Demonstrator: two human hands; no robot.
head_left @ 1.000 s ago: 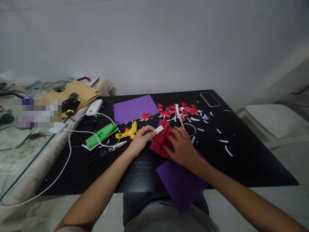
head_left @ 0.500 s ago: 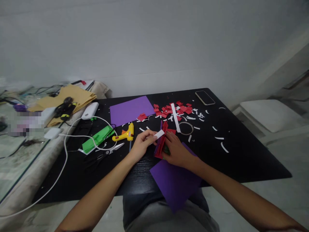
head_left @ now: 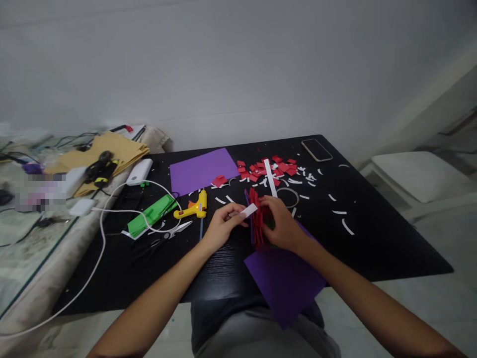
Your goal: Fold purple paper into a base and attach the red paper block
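Note:
Between thumb and fingers, my left hand [head_left: 222,224] pinches a short white paper strip [head_left: 249,210], whose far end reaches the top of a red and purple folded paper piece [head_left: 258,223]. That piece stands on edge, with several red layers beside a purple side. My right hand [head_left: 280,222] grips it from the right, fingertips on the red layers. Some green shows under the right palm, partly hidden. Attached to or lying beneath the piece, a purple sheet [head_left: 285,283] hangs past the table's front edge; the join is hidden.
Left of my hands lie a yellow glue gun [head_left: 201,204], scissors [head_left: 167,235] and folded green paper [head_left: 152,215]. Behind are a purple sheet [head_left: 201,171], red paper squares [head_left: 257,171], a long white strip [head_left: 270,176], a tape ring [head_left: 290,198] and a phone [head_left: 316,149]. A white cable [head_left: 102,238] loops leftward.
The folded piece and the purple sheet have shifted right and turned more upright. My right hand has moved up and right along the red layers. My left hand still pinches the strip.

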